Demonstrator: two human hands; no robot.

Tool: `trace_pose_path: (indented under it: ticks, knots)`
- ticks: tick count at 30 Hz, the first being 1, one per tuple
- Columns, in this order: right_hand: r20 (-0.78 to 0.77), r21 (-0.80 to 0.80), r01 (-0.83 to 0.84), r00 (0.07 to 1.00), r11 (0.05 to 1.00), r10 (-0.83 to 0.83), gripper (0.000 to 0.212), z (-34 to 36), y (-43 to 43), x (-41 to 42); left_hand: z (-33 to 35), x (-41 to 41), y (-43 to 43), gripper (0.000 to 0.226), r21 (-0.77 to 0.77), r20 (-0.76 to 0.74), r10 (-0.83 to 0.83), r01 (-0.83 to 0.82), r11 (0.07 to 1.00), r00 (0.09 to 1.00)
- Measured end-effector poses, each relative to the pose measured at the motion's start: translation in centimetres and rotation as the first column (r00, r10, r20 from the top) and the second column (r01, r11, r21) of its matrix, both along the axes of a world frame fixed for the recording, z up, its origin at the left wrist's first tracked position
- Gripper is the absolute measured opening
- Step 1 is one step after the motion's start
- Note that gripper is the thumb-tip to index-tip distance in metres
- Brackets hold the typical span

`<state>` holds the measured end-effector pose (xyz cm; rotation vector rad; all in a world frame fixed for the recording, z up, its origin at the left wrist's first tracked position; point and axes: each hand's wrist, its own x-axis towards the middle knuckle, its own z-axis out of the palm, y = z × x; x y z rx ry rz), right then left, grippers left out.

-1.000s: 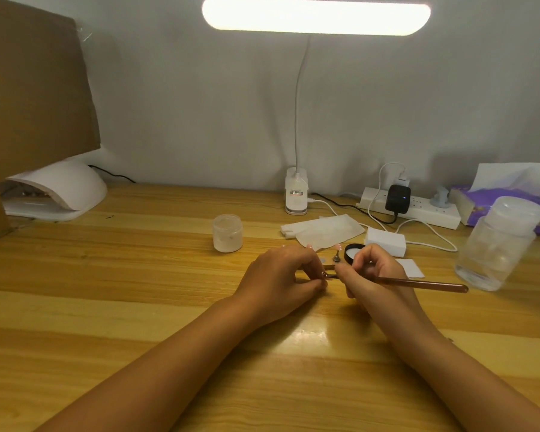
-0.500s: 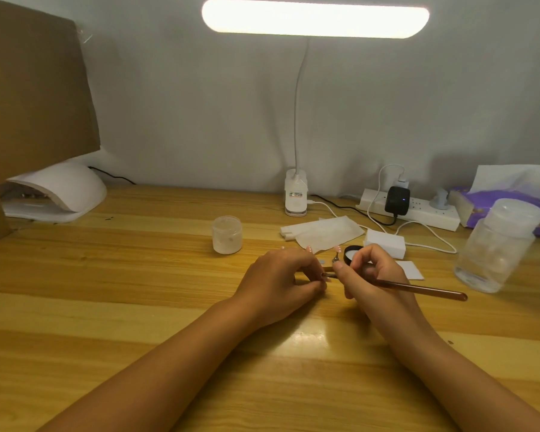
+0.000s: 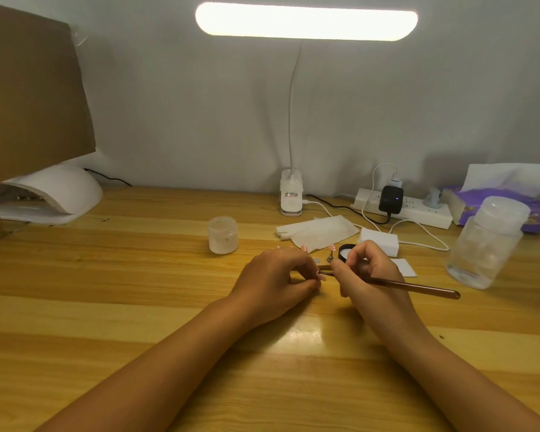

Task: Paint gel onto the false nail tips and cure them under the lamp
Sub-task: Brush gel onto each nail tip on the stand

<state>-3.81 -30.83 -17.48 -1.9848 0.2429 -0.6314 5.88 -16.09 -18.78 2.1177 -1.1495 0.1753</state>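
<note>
My left hand [image 3: 278, 277] rests on the wooden desk with its fingers curled, pinching a small false nail tip [image 3: 321, 277] at the fingertips; the tip is mostly hidden. My right hand [image 3: 367, 269] grips a brown gel brush [image 3: 418, 286] like a pen, its bristle end meeting the tip between both hands. Another pink nail tip on a small metal stand [image 3: 331, 254] is just behind the hands, beside an open black gel pot [image 3: 345, 249]. The white curing lamp [image 3: 53, 194] sits at the far left.
A frosted jar [image 3: 223, 234] stands left of centre. White wipes [image 3: 318, 230], a white block [image 3: 379, 241], a clear bottle [image 3: 487, 241], a power strip [image 3: 406, 207], a tissue pack [image 3: 499, 198] and a desk lamp base [image 3: 291, 198] are behind. A cardboard panel [image 3: 28, 88] stands at left.
Both hands stay together in nearly the same place. The brush handle has tipped slightly downward at its far end.
</note>
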Motion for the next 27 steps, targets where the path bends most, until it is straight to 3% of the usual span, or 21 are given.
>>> trace_pose_path:
  ticks: [21,27]
  knots:
    - [-0.035,-0.092,0.018,0.999,0.996,-0.021,0.013,-0.23,-0.14,0.09,0.11,-0.16,-0.1,0.007,0.008,0.012,-0.004,0.004,1.0,1.0]
    - [0.024,-0.021,0.04,0.999,0.999,-0.04,0.013,-0.07,-0.21,-0.03,0.13,-0.1,-0.08,0.007,0.016,0.006,-0.008,0.008,1.0,1.0]
